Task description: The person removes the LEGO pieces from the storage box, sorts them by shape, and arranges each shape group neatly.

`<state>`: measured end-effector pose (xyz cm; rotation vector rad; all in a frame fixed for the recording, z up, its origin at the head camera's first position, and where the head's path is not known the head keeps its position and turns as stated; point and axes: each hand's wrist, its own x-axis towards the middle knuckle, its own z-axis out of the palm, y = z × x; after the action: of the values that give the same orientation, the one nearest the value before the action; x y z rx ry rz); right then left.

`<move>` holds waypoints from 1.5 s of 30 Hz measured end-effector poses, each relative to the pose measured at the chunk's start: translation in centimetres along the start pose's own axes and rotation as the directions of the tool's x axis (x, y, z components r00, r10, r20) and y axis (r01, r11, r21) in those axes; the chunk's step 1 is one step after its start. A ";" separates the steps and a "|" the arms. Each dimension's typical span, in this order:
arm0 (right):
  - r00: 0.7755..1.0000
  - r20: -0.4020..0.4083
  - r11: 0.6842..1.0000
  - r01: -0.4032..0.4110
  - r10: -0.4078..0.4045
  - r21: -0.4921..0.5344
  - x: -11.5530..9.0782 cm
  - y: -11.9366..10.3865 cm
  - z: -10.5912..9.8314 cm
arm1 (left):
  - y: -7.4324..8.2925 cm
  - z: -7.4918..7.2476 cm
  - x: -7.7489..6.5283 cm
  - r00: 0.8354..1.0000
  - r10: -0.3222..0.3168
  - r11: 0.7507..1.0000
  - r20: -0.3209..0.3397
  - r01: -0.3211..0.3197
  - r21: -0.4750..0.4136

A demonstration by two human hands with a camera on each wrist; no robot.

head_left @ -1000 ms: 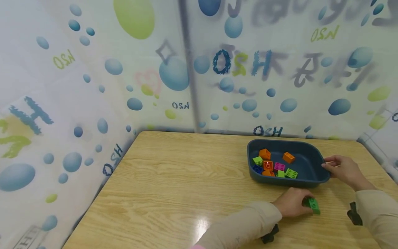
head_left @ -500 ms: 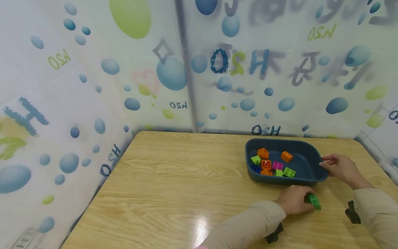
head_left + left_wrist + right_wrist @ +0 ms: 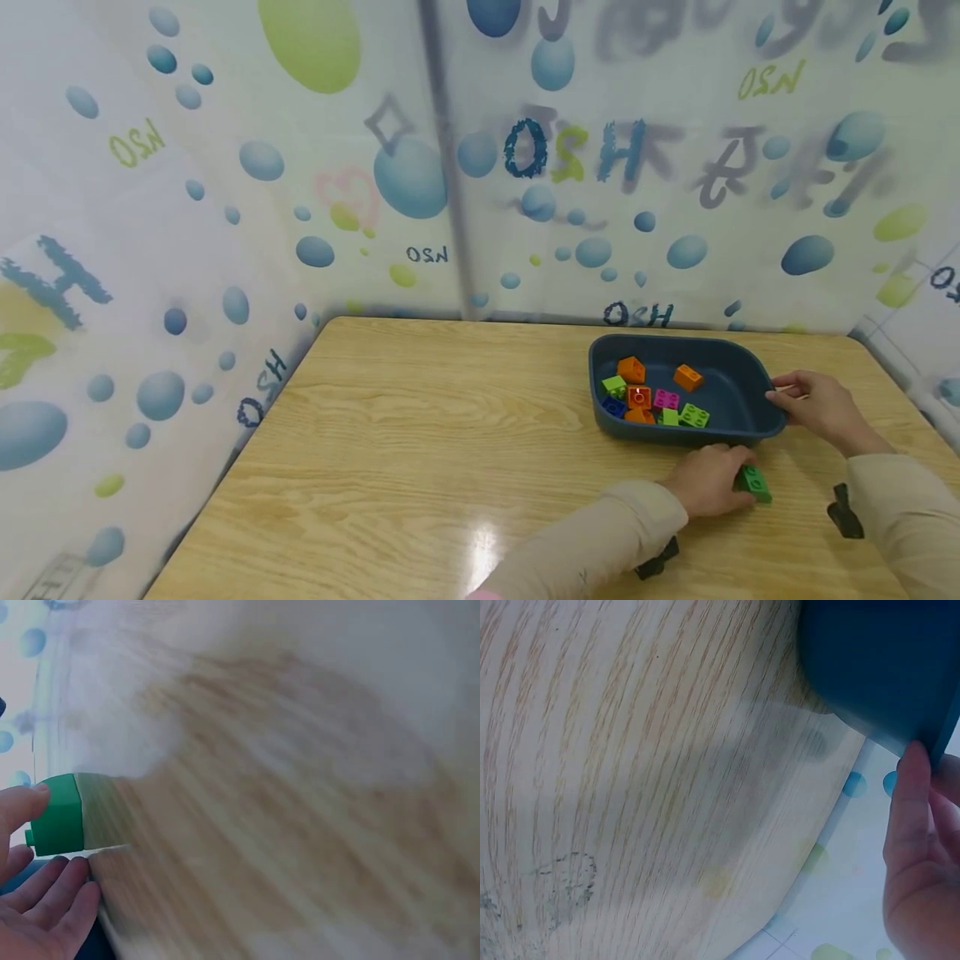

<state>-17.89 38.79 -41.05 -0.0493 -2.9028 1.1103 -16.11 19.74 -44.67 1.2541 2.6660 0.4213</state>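
My left hand pinches a green toy building block just in front of a dark blue plastic tub. In the left wrist view, the thumb touches one side of the green block, which has a slanted corner, and the other fingers lie just below it. My right hand grips the right end of the tub by its rim. The right wrist view shows a fingertip against the outer wall of the tub. Several orange, lime green, pink and blue blocks lie inside, mostly toward the left end.
The wooden table stretches to the left of the tub. A patterned wall sheet hangs behind it and along the left side. Black straps sit under both sleeves.
My left hand and the green block have come slightly closer to the tub. The right hand keeps its grip on the rim, and the head view has shifted a little.
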 end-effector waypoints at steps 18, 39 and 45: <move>1.000 -0.018 1.000 0.010 -0.010 -0.015 0.1 0.1 0.1 | -2.4 -0.9 -2.0 0.988 0.150 0.989 0.037 -0.150 0.012; 1.000 -0.008 1.000 -0.005 0.005 -0.023 0.0 0.0 0.0 | -5.2 -5.2 -4.8 0.935 0.311 0.949 -0.170 -0.295 0.113; 1.000 -0.002 1.000 -0.008 0.008 -0.021 0.0 0.0 0.1 | -7.0 -6.3 -4.3 0.936 0.245 0.969 -0.254 -0.247 0.027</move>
<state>-17.92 38.79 -41.12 -0.0623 -2.9146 1.0807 -20.13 10.98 -40.79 1.6437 2.7139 0.6669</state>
